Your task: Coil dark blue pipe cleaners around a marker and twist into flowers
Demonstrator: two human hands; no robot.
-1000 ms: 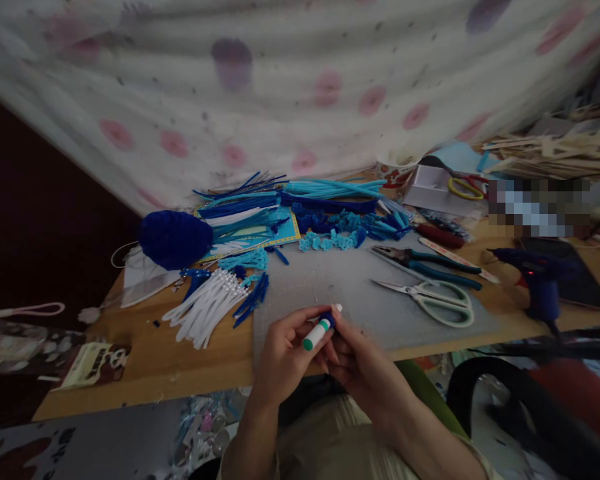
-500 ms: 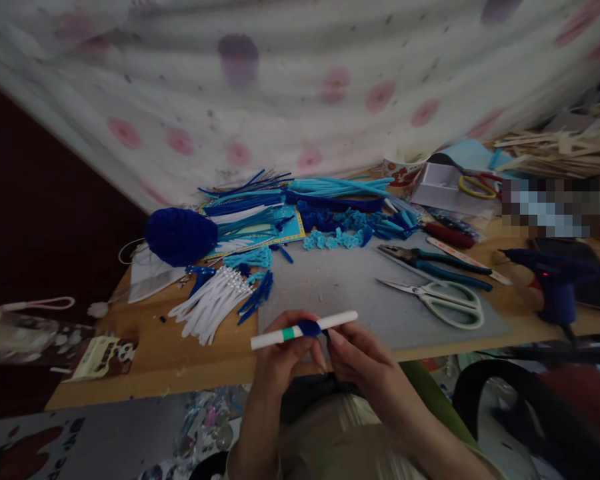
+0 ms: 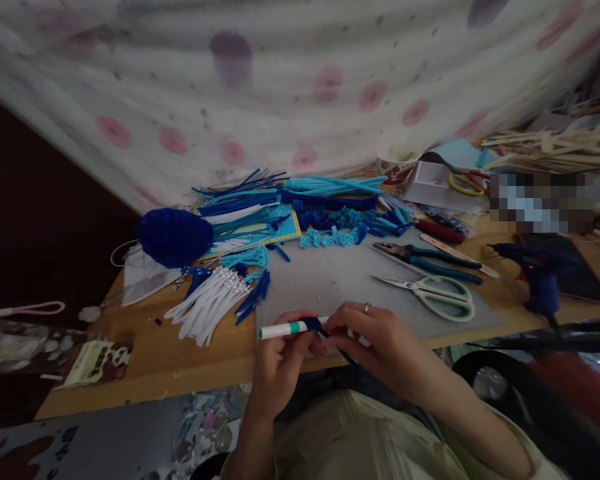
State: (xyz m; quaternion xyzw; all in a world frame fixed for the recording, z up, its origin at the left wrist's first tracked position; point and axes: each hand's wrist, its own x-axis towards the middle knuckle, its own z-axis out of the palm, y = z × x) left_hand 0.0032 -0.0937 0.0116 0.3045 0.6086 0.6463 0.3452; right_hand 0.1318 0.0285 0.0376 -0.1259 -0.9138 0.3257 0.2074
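Observation:
My left hand (image 3: 280,360) is closed around a white pen with a green band (image 3: 283,329), held level just over the table's front edge. A dark blue pipe cleaner (image 3: 314,325) is coiled round the pen's middle. My right hand (image 3: 375,340), a ring on one finger, pinches that blue strand against the pen and covers the pen's right end. Both hands hover over the near edge of a grey felt mat (image 3: 340,280).
On the wooden table (image 3: 180,360) lie white pearl-tipped strips (image 3: 207,303), a dark blue pompom (image 3: 175,237), blue and turquoise pipe cleaners (image 3: 325,200), pliers (image 3: 425,257), pale green scissors (image 3: 430,293), a blue glue gun (image 3: 540,280) and a white box (image 3: 433,187). A spotted cloth hangs behind.
The pen swung from pointing at me to lying level. My right hand moved over its right end, now hidden, and the blue strand sits wound at the middle.

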